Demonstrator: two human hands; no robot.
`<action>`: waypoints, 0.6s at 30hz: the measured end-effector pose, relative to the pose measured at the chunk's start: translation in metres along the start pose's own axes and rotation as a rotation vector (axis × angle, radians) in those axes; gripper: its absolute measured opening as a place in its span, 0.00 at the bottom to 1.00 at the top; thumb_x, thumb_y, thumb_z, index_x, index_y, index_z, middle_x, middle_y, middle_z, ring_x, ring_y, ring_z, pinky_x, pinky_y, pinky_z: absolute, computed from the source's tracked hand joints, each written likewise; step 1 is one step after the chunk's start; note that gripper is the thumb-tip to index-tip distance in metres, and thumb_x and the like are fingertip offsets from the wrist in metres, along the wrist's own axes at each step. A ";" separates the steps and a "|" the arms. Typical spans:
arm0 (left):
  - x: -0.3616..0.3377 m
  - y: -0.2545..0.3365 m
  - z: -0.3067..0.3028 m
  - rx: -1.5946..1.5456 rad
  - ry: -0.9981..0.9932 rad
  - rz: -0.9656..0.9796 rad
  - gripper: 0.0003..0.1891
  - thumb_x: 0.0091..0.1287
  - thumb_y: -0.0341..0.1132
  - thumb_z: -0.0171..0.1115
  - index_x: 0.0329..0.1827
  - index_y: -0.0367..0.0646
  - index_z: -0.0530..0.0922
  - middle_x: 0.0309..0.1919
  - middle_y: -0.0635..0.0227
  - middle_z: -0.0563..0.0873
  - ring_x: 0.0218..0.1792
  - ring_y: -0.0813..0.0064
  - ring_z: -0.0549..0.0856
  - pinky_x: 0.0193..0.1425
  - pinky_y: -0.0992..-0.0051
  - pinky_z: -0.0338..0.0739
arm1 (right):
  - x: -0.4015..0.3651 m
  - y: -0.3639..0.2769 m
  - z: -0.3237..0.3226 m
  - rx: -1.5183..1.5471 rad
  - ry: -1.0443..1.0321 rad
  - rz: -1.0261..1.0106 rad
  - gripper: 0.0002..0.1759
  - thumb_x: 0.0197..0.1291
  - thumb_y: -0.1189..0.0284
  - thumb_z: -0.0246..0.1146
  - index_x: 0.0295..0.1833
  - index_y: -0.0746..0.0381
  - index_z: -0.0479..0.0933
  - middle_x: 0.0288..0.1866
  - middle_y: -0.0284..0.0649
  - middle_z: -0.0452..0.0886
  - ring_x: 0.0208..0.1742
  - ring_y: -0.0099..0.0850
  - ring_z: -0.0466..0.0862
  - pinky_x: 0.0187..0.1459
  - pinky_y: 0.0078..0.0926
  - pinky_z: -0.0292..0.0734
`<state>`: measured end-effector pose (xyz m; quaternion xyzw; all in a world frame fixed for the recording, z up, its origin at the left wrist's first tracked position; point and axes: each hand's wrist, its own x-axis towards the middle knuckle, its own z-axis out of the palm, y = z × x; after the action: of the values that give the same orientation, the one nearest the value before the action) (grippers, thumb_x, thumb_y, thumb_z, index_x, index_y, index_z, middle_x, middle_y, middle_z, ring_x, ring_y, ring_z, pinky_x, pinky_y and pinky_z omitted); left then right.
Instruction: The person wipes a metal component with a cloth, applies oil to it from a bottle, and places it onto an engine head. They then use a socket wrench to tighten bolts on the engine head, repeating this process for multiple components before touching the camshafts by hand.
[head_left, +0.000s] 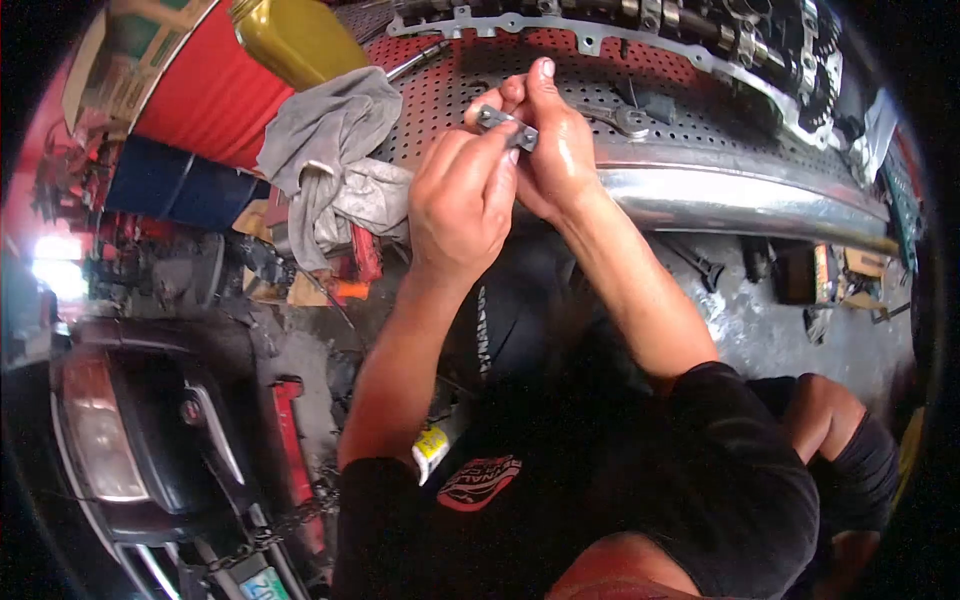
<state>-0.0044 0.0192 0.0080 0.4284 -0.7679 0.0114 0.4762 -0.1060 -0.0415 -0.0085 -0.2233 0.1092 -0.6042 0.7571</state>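
A small metal piece with two round holes or bolt heads is held between my hands over the perforated metal bench. My left hand pinches its near side with thumb and fingers. Around its far and right side curls my right hand, palm turned up and thumb pointing away from me; part of its fingers is hidden behind the piece. A crumpled grey rag lies left of my hands. Just right of them, a wrench rests on the perforated surface.
An engine part with shafts spans the far right. A yellow-brown container stands at the back left. Along the bench front runs a rounded metal edge. A black car is at lower left, another person's bent limb at lower right.
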 end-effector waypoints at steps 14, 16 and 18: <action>0.012 -0.011 0.008 0.130 -0.066 0.170 0.15 0.61 0.19 0.61 0.52 0.32 0.81 0.35 0.56 0.82 0.34 0.60 0.80 0.40 0.65 0.76 | 0.006 -0.004 0.002 0.058 0.117 0.019 0.25 0.77 0.53 0.42 0.34 0.61 0.68 0.31 0.48 0.80 0.33 0.34 0.79 0.42 0.32 0.76; 0.004 0.001 0.013 -0.315 -0.074 -0.190 0.16 0.61 0.20 0.59 0.52 0.33 0.81 0.40 0.55 0.85 0.36 0.58 0.82 0.41 0.63 0.78 | 0.002 -0.006 -0.001 0.053 0.128 0.017 0.25 0.78 0.53 0.42 0.34 0.61 0.68 0.31 0.47 0.79 0.33 0.33 0.78 0.43 0.32 0.76; 0.005 0.000 0.007 -0.332 -0.122 -0.258 0.14 0.63 0.21 0.59 0.52 0.33 0.81 0.35 0.56 0.84 0.36 0.57 0.82 0.40 0.63 0.77 | 0.002 -0.008 -0.002 0.047 0.116 -0.008 0.25 0.78 0.53 0.42 0.34 0.61 0.68 0.31 0.46 0.79 0.33 0.33 0.78 0.42 0.32 0.75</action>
<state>-0.0106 0.0131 0.0077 0.4387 -0.7252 -0.2023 0.4906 -0.1134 -0.0450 -0.0065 -0.1705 0.1379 -0.6214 0.7522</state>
